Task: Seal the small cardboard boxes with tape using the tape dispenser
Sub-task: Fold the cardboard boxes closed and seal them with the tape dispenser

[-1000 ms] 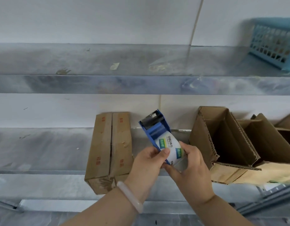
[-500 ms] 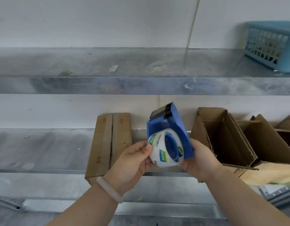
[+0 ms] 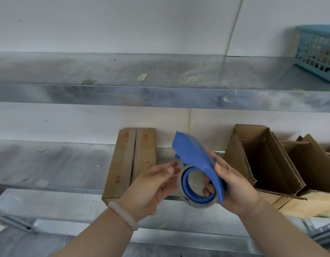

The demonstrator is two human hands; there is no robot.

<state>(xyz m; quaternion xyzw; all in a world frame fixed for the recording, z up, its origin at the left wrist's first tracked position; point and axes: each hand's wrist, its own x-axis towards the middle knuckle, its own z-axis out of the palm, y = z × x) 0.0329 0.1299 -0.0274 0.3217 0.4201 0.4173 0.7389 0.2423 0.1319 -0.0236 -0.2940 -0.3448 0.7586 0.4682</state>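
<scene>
The blue tape dispenser [image 3: 195,160] is held in the air at the lower centre of the frame, its roll of tape [image 3: 196,190] hanging below the blue shell, in front of the closed cardboard box [image 3: 130,160] that lies on the metal shelf [image 3: 49,164]. The right hand [image 3: 232,184] is closed around the dispenser's back edge, fingers reaching through the core. The left hand [image 3: 155,184] is loosely curled, thumb and forefinger pinched at the roll's upper left; whether they already hold the tape's free end cannot be told.

The step looks like finding and freeing the tape end. To do it well, keep the right grip firm so the roll turns only when pulled, draw the end out straight toward the cutter, then start at one end of the box's centre seam. Open boxes [image 3: 262,154] wait at the right of the frame, and a blue basket [image 3: 316,52] sits on the upper shelf at the upper right.
</scene>
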